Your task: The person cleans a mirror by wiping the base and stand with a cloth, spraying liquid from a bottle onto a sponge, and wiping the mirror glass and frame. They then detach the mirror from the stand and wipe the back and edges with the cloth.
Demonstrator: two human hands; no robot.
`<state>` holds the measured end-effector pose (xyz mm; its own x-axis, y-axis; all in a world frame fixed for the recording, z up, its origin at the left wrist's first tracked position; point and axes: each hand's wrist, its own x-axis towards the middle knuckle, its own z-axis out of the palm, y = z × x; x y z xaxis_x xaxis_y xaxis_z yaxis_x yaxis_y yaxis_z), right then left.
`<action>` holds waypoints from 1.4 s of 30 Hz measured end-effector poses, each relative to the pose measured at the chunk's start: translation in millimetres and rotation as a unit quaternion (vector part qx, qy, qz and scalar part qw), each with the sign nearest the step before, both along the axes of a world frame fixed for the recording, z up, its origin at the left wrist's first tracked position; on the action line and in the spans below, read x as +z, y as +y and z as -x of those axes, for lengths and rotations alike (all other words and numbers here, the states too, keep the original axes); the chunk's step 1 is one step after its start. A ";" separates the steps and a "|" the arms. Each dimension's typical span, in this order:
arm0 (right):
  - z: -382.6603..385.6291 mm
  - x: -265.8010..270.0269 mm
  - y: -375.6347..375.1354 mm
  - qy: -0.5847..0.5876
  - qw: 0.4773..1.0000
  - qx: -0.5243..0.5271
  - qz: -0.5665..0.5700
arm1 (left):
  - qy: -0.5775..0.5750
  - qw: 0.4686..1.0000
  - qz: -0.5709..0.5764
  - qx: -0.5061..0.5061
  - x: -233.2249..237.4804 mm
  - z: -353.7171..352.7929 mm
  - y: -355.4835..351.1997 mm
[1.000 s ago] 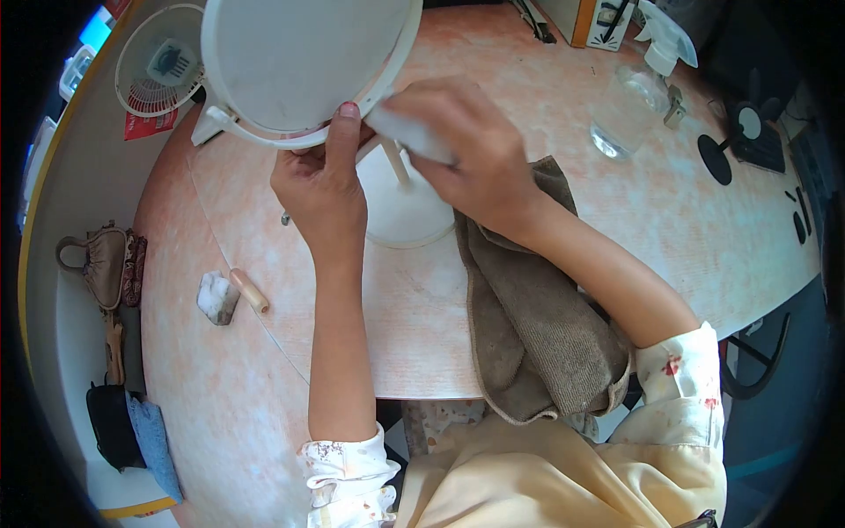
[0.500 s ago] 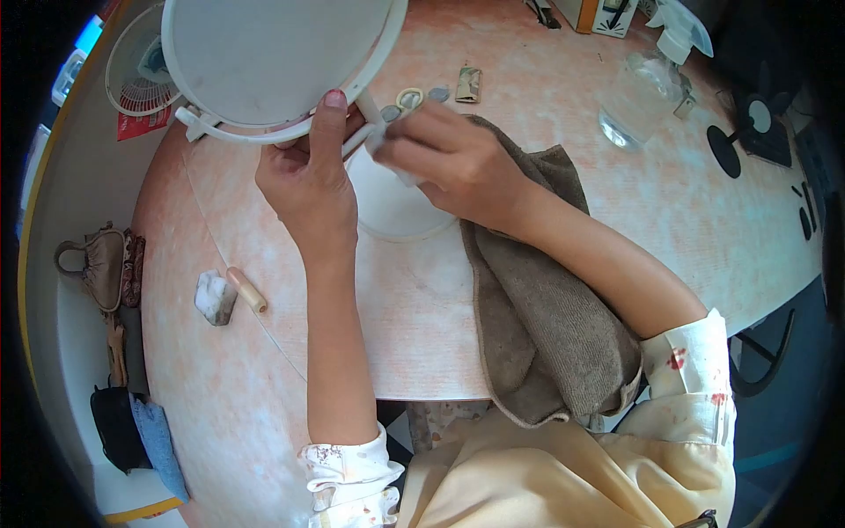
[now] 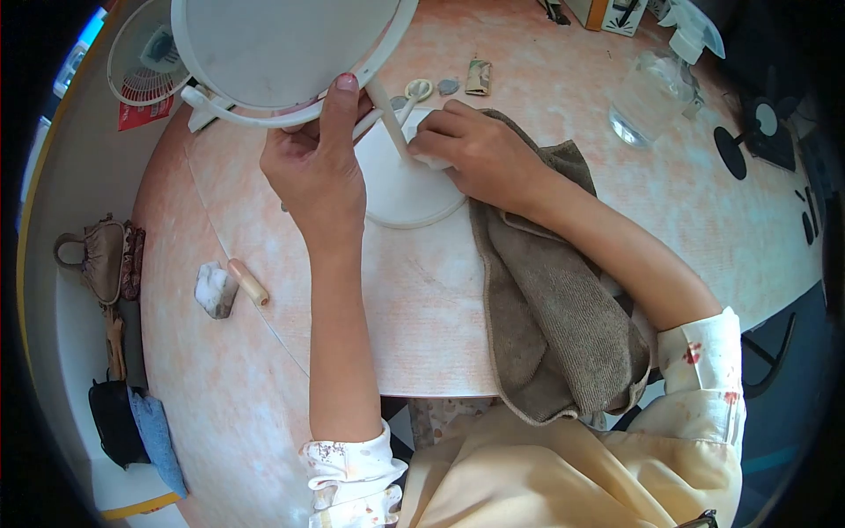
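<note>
My left hand [image 3: 321, 150] grips the lower rim of a round white frame [image 3: 290, 53] on a stand, thumb on the rim. The stand's white post runs down to a round white base [image 3: 409, 198] on the table. My right hand [image 3: 471, 150] is closed round a small white wad [image 3: 433, 161] at the lower part of the post, just over the base. A brown cloth [image 3: 554, 308] lies under my right forearm and hangs over the table's front edge.
A clear spray bottle [image 3: 647, 101] stands at the back right, near a small black stand mirror [image 3: 748, 132]. A white stone [image 3: 215, 289] and a wooden piece [image 3: 248, 282] lie on the left. A camouflage-patterned item [image 3: 478, 77] and a white basket [image 3: 145, 66] are farther back.
My right hand has moved down the post toward the base with the white wad. The round frame and my left hand have shifted slightly up and right in view.
</note>
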<state>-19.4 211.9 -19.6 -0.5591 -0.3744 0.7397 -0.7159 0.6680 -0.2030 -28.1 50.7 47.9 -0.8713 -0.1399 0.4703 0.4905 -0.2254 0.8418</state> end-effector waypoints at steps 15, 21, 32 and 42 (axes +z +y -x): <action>1.5 54.2 -16.9 0.221 0.971 0.024 0.087 | -0.007 1.000 0.023 -0.004 -1.4 1.3 -1.4; -0.7 35.3 -20.4 0.227 0.973 0.005 0.046 | -0.014 1.000 0.014 -0.022 -2.5 -0.6 -4.1; 6.3 41.7 -25.4 0.308 0.951 -0.004 0.034 | 0.008 0.999 0.014 -0.040 -6.8 -2.7 -5.0; -1.1 43.4 -25.6 0.204 0.963 0.012 0.178 | 0.006 0.999 0.034 0.006 -3.2 -5.6 0.4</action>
